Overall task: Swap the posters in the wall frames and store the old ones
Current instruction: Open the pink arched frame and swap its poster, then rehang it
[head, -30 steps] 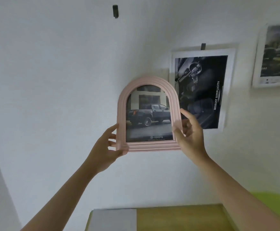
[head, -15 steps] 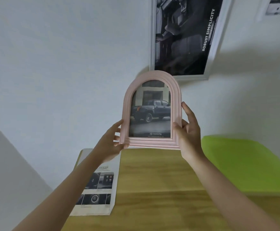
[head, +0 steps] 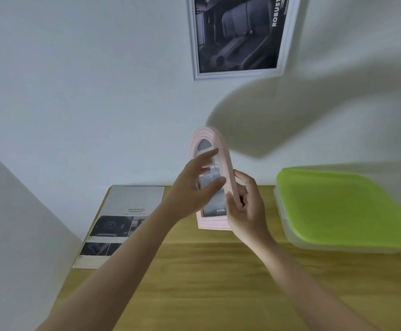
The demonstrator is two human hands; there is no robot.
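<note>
The pink arched frame is held above the middle of the table's far edge, its long axis upright and arch uppermost, its glazed face turned edge-on toward the left; it is clamped along its right rim by the right hand, while the left hand is spread, fingers apart, flat across the front; the turn is best finished slowly, both rims supported, so that the back is brought round and the truck poster is not bent.
</note>
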